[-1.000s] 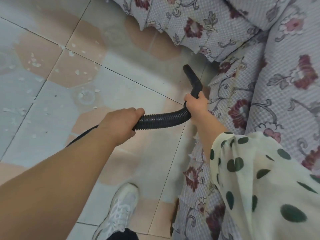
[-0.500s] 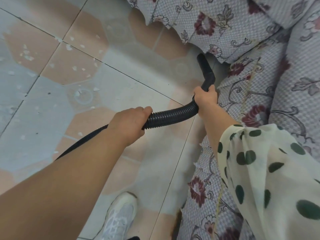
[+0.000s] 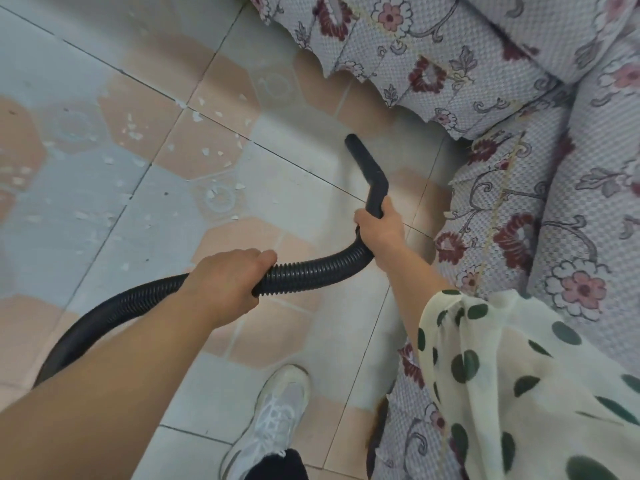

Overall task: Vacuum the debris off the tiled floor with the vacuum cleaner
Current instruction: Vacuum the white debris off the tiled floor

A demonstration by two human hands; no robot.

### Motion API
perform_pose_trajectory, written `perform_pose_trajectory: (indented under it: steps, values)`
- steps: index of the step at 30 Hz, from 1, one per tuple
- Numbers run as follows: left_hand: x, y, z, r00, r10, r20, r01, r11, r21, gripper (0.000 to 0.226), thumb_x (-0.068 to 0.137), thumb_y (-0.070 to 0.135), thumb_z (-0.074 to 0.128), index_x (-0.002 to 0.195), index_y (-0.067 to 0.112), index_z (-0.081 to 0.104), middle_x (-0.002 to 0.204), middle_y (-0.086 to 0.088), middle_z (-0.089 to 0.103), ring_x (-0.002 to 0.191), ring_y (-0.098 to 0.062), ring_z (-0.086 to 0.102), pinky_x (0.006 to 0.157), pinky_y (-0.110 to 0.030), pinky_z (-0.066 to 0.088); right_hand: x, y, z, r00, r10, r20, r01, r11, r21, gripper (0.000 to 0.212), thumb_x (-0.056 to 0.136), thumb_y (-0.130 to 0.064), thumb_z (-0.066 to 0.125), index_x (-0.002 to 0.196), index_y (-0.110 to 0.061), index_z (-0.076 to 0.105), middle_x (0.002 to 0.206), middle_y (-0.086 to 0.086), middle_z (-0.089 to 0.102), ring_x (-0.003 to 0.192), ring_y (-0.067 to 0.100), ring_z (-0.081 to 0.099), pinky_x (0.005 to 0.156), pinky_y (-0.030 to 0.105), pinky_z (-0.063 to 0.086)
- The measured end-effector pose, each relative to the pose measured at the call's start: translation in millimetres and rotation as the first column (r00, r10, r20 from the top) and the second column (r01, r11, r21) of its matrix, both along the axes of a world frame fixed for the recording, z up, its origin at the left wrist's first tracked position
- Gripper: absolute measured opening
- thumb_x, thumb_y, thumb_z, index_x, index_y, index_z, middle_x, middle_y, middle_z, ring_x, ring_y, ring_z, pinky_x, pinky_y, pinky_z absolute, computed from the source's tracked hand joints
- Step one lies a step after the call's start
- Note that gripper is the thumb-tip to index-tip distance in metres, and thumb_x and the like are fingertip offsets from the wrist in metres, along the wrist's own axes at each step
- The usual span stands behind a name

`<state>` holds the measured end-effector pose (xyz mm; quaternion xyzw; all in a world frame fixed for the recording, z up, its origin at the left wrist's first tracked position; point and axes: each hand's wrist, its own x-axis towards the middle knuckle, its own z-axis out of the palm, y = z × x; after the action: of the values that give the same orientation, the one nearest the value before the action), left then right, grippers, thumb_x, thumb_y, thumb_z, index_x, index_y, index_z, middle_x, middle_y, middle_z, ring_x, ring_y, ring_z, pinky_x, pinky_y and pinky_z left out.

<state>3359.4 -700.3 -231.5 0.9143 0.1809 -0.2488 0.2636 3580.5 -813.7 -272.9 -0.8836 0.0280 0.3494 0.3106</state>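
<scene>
With right hand (image 3: 379, 230) clamped on nozzle (image 3: 367, 168), left hand (image 3: 225, 282) clamped on hose (image 3: 311, 270), sweep low over debris (image 3: 204, 152) left of nozzle.

Ribbed matt black plastic hose (image 3: 311, 271); smooth plastic nozzle (image 3: 370, 174); glazed floor tiles (image 3: 294, 161), faintly glossy; textured floral cloth cover (image 3: 519, 81) at two o'clock.

- The left hand (image 3: 230, 282) grips a black ribbed plastic vacuum hose (image 3: 311, 268).
- The right hand (image 3: 381, 230) holds the hose's smooth black bent nozzle (image 3: 369, 171), whose tip points at the grey and peach tiled floor (image 3: 304, 341).
- White debris flakes (image 3: 204, 152) lie scattered left of the nozzle.
- A floral quilted sofa cover (image 3: 519, 81) hangs to the right.
- A white sneaker (image 3: 273, 417) stands on the floor below.
</scene>
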Motion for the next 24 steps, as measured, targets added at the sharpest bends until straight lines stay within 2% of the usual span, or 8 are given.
perform_pose_trajectory:
  steps: [5, 12, 18, 24]
  values:
    - [-38, 25, 16, 0.999, 0.042, -0.03, -0.043, 0.999, -0.027, 0.019, 0.081, 0.016, 0.052, 0.093, 0.025, 0.04, 0.084, 0.006, 0.049, 0.076, -0.018, 0.051, 0.054, -0.029, 0.034, -31, 31, 10, 0.998, 0.051, -0.048, -0.05, 0.998, 0.025, 0.043, 0.087, -0.017, 0.059, 0.127, -0.017, 0.046, 0.1, 0.008, 0.054, 0.073, 0.02, 0.053, 0.055, 0.028, 0.045]
    - [-47, 50, 16, 0.989, 0.151, -0.002, -0.151, 0.989, -0.009, 0.02, 0.08, 0.018, 0.055, 0.088, 0.025, 0.038, 0.08, 0.006, 0.048, 0.072, -0.019, 0.049, 0.049, -0.027, 0.027, -29, 82, 10, 0.99, 0.138, -0.017, -0.137, 0.989, 0.049, 0.031, 0.088, -0.016, 0.057, 0.117, -0.012, 0.048, 0.092, 0.005, 0.051, 0.073, 0.02, 0.051, 0.055, 0.027, 0.044]
    - [-37, 57, 13, 0.978, 0.211, 0.009, -0.21, 0.977, -0.02, 0.022, 0.081, 0.016, 0.056, 0.088, 0.024, 0.037, 0.082, 0.005, 0.049, 0.072, -0.019, 0.048, 0.053, -0.029, 0.031, -16, 96, 4, 0.991, 0.136, 0.002, -0.136, 0.99, 0.043, 0.024, 0.084, -0.015, 0.057, 0.106, -0.012, 0.048, 0.09, 0.006, 0.053, 0.073, 0.022, 0.052, 0.058, 0.029, 0.045]
    - [-25, 64, 9, 0.962, 0.272, 0.025, -0.271, 0.962, -0.031, 0.021, 0.081, 0.016, 0.055, 0.089, 0.024, 0.037, 0.078, 0.006, 0.046, 0.07, -0.02, 0.048, 0.053, -0.029, 0.031, 1, 113, -1, 0.985, 0.172, 0.029, -0.173, 0.984, 0.032, 0.027, 0.086, -0.016, 0.056, 0.11, -0.012, 0.047, 0.087, 0.002, 0.051, 0.074, 0.02, 0.052, 0.057, 0.029, 0.045]
